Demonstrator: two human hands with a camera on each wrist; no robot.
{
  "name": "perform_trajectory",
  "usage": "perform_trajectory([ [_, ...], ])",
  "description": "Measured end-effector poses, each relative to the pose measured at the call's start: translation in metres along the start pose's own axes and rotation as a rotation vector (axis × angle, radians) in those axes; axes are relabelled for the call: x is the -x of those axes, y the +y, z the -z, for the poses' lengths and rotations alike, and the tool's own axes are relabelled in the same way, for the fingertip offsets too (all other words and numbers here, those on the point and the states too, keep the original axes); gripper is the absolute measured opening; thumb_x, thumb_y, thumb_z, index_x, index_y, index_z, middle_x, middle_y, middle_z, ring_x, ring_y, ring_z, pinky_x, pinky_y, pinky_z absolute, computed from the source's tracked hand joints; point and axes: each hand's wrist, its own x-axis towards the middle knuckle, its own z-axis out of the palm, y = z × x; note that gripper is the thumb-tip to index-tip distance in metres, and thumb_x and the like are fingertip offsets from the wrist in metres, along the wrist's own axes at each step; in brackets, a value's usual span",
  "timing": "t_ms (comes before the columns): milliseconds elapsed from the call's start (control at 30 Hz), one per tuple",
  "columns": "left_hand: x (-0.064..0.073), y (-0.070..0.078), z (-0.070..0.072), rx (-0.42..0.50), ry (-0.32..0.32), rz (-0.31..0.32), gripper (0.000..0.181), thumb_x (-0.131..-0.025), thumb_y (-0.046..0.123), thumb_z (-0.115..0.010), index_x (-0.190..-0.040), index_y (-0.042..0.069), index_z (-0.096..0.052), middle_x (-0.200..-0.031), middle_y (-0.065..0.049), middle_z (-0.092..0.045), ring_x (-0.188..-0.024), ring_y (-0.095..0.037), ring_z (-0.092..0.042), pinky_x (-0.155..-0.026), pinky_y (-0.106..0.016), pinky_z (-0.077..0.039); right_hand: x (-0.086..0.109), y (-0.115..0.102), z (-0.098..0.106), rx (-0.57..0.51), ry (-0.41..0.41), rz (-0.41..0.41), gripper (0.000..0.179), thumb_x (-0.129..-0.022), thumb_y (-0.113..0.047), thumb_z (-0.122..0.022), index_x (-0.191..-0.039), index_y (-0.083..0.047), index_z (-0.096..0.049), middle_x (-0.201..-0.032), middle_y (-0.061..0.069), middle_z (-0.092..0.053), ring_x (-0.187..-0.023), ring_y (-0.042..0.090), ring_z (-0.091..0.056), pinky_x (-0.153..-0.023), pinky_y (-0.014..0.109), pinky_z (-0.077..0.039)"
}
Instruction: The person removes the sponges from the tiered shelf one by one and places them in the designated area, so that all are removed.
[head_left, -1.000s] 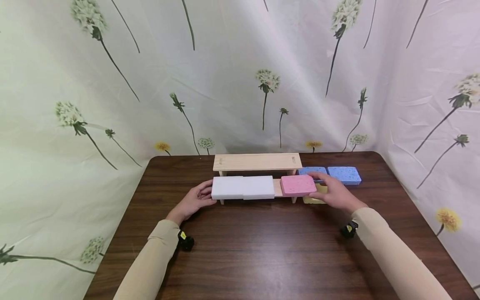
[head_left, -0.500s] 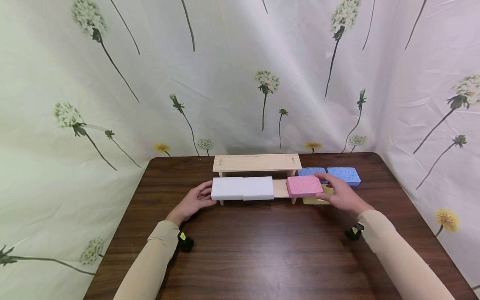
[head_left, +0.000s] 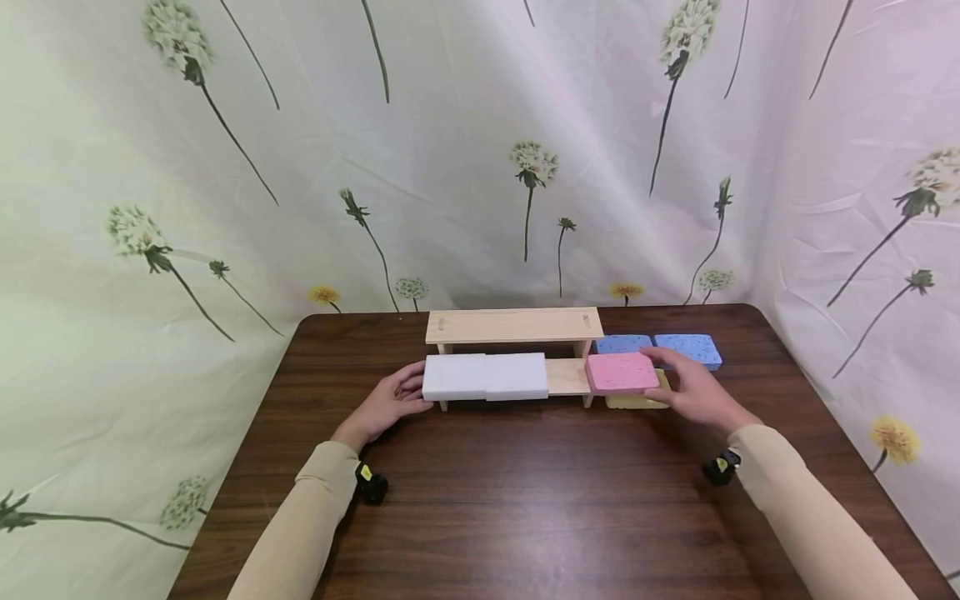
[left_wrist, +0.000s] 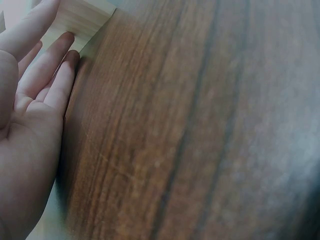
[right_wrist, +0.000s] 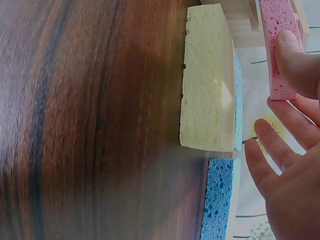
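Note:
My right hand [head_left: 700, 389] pinches a pink sponge [head_left: 621, 372] by its right end, thumb on the near side. The sponge is held over the right end of the low front tier of a wooden rack [head_left: 567, 377], and overhangs a yellow sponge [head_left: 637, 401] on the table. In the right wrist view the pink sponge [right_wrist: 280, 30] is raised above the yellow sponge [right_wrist: 207, 80]. Two white sponge blocks [head_left: 454, 377] lie side by side on the front tier. My left hand [head_left: 386, 402] rests at the rack's left end, fingers extended against the wood [left_wrist: 80, 17].
The rack's raised back tier [head_left: 514, 325] stands behind the white blocks. Two blue sponges [head_left: 687, 351] lie on the brown wooden table [head_left: 510, 500] at the right rear, the nearer partly hidden. A flower-printed curtain [head_left: 465, 183] hangs behind the table.
My right hand has moved right with the pink sponge, uncovering more of the rack's front tier. The left hand and the white blocks have stayed in place.

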Motion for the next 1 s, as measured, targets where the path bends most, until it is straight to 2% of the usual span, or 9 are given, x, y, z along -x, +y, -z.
perform_trajectory([
  [167,0.000,0.000,0.000,-0.010,0.001,0.002,0.083,-0.093,0.001,-0.079,-0.163,0.004,-0.034,-0.155,-0.027,-0.050,-0.141,-0.037,-0.052,-0.104,-0.024,-0.052,0.003,0.004,0.002,0.030,0.006,-0.007,0.072,-0.096,-0.017,-0.079,-0.157,-0.008,-0.044,-0.157,0.019,-0.049,-0.139,0.044,-0.048,-0.114,0.069,-0.038],
  [467,0.000,0.000,0.000,-0.005,0.001,-0.006,0.083,-0.093,0.001,-0.079,-0.163,0.004,-0.034,-0.155,-0.027,-0.050,-0.142,-0.036,-0.052,-0.104,-0.024,-0.052,0.007,0.016,0.005,0.057,0.049,0.060,0.067,-0.095,-0.014,-0.080,-0.153,-0.004,-0.048,-0.149,0.023,-0.056,-0.131,0.044,-0.057,-0.109,0.067,-0.045],
  [700,0.000,-0.001,0.000,-0.010,0.002,-0.006,0.082,-0.093,0.001,-0.079,-0.163,0.004,-0.034,-0.154,-0.027,-0.051,-0.140,-0.035,-0.054,-0.104,-0.024,-0.051,0.012,0.021,0.009,0.063,0.051,0.033,0.069,-0.095,-0.012,-0.080,-0.154,-0.003,-0.046,-0.150,0.023,-0.055,-0.133,0.044,-0.056,-0.110,0.066,-0.045],
  [1000,-0.001,-0.001,0.000,-0.008,0.007,-0.004,0.083,-0.093,0.000,-0.079,-0.163,0.005,-0.035,-0.154,-0.026,-0.052,-0.141,-0.036,-0.052,-0.104,-0.025,-0.052,0.020,0.026,0.015,0.086,0.075,0.040,0.067,-0.097,-0.010,-0.077,-0.155,-0.001,-0.045,-0.147,0.026,-0.057,-0.129,0.045,-0.059,-0.106,0.065,-0.048],
])
